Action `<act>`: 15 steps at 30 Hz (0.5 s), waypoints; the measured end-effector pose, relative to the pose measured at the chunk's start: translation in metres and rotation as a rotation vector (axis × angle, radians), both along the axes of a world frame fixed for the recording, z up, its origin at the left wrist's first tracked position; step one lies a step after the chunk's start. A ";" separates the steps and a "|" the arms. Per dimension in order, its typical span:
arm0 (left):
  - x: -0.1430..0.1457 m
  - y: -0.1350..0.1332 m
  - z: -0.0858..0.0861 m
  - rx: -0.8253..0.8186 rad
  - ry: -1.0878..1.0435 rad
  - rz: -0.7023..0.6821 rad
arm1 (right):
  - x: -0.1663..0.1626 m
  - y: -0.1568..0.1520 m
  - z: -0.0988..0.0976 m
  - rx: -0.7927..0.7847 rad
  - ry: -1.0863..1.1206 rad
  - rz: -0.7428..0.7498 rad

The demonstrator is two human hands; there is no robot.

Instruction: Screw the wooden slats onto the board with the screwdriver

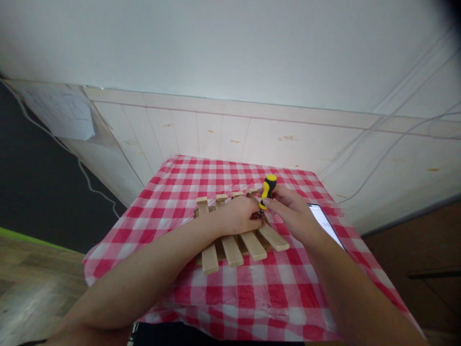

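A stubby yellow-and-black screwdriver (pixel 268 187) stands nearly upright in my right hand (pixel 296 211), its thumb and fingers closed around the handle. Its shaft points down at the far-right slat of a small wooden slatted piece (pixel 233 251). My left hand (pixel 242 215) lies across the slats with its fingers curled in by the screwdriver's tip. Whatever those fingers pinch is hidden, and so is the spot where the tip meets the wood. Several pale slats fan out toward me, with darker wood beneath them.
A red-and-white checked cloth (pixel 230 166) covers the table. Right of my right hand lies a phone (pixel 324 223) with a lit screen, partly behind my wrist. The panelled wall (pixel 212 129) closes off the far side, and a loose cable (pixel 378 154) hangs at the right.
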State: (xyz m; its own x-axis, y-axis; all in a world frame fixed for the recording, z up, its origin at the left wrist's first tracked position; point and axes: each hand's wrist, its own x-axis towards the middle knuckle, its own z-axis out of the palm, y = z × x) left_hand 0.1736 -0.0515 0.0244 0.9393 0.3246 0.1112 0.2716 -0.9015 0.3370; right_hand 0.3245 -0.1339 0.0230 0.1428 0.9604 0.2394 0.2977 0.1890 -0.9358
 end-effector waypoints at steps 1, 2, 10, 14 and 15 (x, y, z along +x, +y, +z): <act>0.000 0.000 0.000 0.001 0.004 0.002 | 0.000 0.000 0.000 -0.005 -0.019 0.000; 0.000 0.000 0.000 0.001 0.005 0.004 | 0.001 0.000 -0.001 -0.011 -0.035 -0.005; -0.002 -0.002 0.006 -0.034 -0.006 -0.001 | 0.003 0.002 -0.005 -0.012 -0.012 -0.061; -0.001 -0.002 0.004 -0.043 -0.013 -0.005 | 0.002 0.000 0.000 0.053 0.069 -0.039; -0.001 -0.002 0.003 -0.039 -0.013 0.000 | 0.002 0.000 0.001 0.062 0.080 -0.043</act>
State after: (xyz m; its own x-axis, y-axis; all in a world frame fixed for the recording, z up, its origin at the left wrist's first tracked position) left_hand 0.1728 -0.0531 0.0277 0.9378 0.3291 0.1108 0.2671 -0.8876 0.3753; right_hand 0.3268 -0.1344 0.0243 0.2048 0.9367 0.2841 0.2311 0.2358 -0.9439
